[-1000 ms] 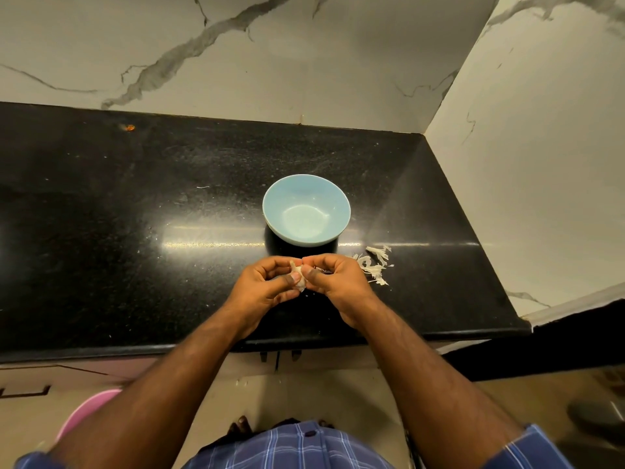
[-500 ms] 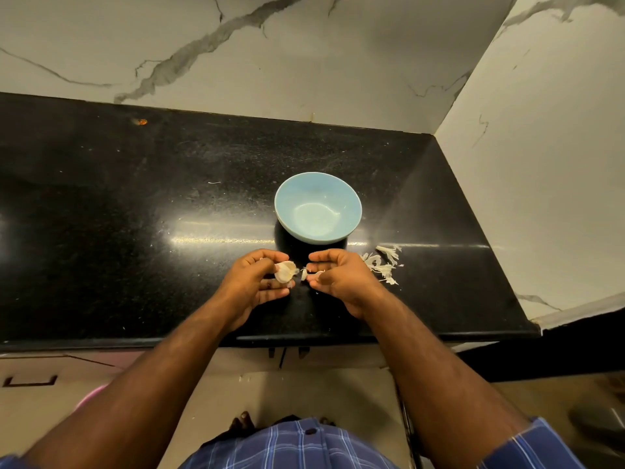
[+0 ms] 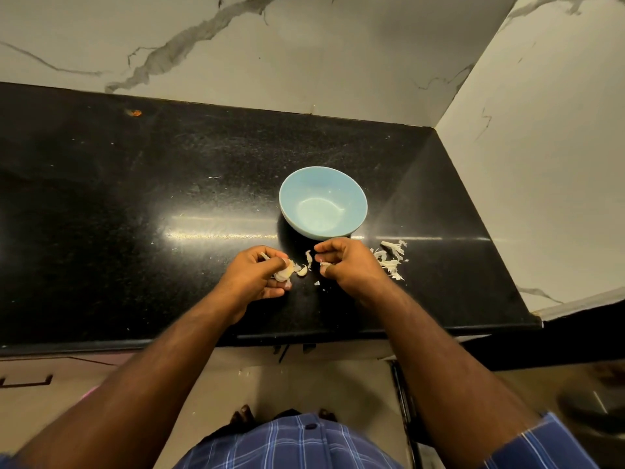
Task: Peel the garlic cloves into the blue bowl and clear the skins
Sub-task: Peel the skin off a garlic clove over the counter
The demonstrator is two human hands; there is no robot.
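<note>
1. Breaking the garlic apart is the step in hand: the left hand (image 3: 252, 275) grips the garlic bulb (image 3: 283, 271) just left of the frame's centre, its fingers curled round it, a short stem end poking out above the knuckles.
2. The right hand (image 3: 350, 265), just right of centre, pinches a small pale piece (image 3: 325, 264) between thumb and fingertips; whether it is a clove or only skin is too small to tell.
3. Between the two hands, loose bits (image 3: 307, 262) lie on or just over the black surface (image 3: 135, 204); they look like cloves or skin flakes, and smaller crumbs sit just below them.
4. The blue bowl (image 3: 323, 177) stands directly above the hands in the frame, close to the right hand's knuckles, and appears to hold nothing, so by that sign no clove has yet been peeled into it.
5. A pile of skins (image 3: 392, 262) lies on the surface to the right of the right hand, below and right of the bowl.
6. The next move probably calls for stripping the pinched piece bare if it is a clove, then dropping it over the near rim of the bowl, keeping husk out.
7. Clearing the skins looks well off: the pile and the scattered flakes remain to be gathered.
</note>
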